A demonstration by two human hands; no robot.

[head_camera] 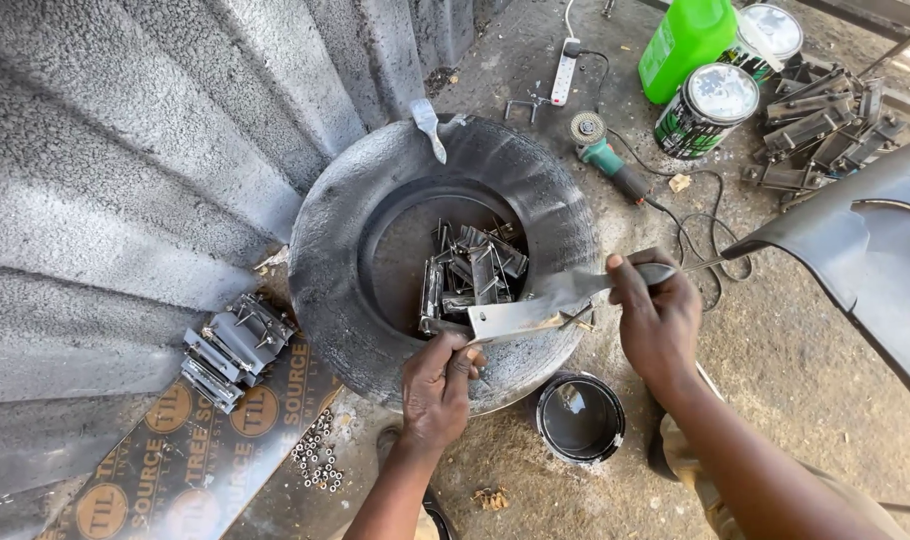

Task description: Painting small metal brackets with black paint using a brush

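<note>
Tyre (340, 250) lies flat on the floor, its well holding a heap of grey metal brackets (472, 272). Left hand (437, 388) is pinched on a flat metal piece (515, 318) resting on the tyre's near rim; right hand (657, 315) is closed round a putty knife (575, 288) whose blade touches that piece. Just beside the rim stands an open tin (579, 418) of dark grey paint; two lidded cans (707, 108) and a green jug (685, 38) stand well apart.
</note>
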